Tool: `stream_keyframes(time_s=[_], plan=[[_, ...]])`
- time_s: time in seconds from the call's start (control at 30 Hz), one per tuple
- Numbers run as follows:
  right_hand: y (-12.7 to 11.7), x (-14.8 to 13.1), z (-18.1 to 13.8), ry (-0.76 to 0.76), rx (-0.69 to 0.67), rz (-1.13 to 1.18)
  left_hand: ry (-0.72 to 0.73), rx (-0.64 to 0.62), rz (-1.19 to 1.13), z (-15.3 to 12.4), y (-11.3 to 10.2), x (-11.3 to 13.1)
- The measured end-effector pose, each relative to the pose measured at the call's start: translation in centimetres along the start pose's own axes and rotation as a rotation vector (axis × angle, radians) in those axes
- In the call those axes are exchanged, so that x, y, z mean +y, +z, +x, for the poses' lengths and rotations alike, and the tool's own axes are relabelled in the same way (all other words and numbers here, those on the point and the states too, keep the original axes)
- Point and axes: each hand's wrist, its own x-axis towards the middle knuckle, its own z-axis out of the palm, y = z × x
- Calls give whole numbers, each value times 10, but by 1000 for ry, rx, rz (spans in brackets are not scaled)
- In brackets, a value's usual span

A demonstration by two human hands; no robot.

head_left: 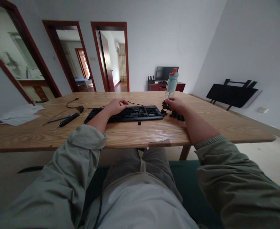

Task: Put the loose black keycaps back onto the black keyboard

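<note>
While two bare hands reach over it, a wide table [121,135] of pale, wavy-grained wood spans the view, with a glossy, wrinkled patch like clear film at its near edge. On it lies a long black plastic keyboard [136,112], its long axis running left to right across the person's front. Beyond the right hand [175,104] stands a see-through bottle [171,83], upright, pale teal inside, with a red top.

The left hand [116,106] is over the keyboard, left of its middle, fingers loosely bent; whether it grips anything cannot be told. The right hand sits past the keyboard's right end, fingertips lowered and drawn together at a heap of small black pieces [177,116], blocky, like keycaps. It is clearly the nearer hand to that heap; whether it pinches one is hidden.

Smallest is a single dark square [139,123], alone on the wood just in front of the keyboard, leftward of the right hand and closer to the person.
</note>
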Motion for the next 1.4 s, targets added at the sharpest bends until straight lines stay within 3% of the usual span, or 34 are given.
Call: stream_keyframes(time_s=[0.13, 0.33, 0.53, 0.73, 0.87, 1.1, 1.27, 1.4], plan=[[-1, -8, -8, 44, -132, 315, 13, 1, -10, 1, 1, -2], [0, -12, -11, 62, -170, 366, 6, 4, -6, 2, 3, -6], [2, -1, -3, 75, -103, 139, -2, 0, 4, 1, 2, -4], [2, 7, 4, 59, 56, -179, 1, -10, 4, 1, 1, -2], [1, 8, 2, 29, 24, -419, -20, -16, -4, 0, 1, -1], [-1, 11, 4, 12, -66, -526, -18, -18, -11, 0, 1, 0], [-8, 24, 12, -22, 54, -591, -23, -17, -9, -1, 1, 0], [-10, 32, 16, 1, -14, -715, -24, -22, -26, -1, 1, 0]])
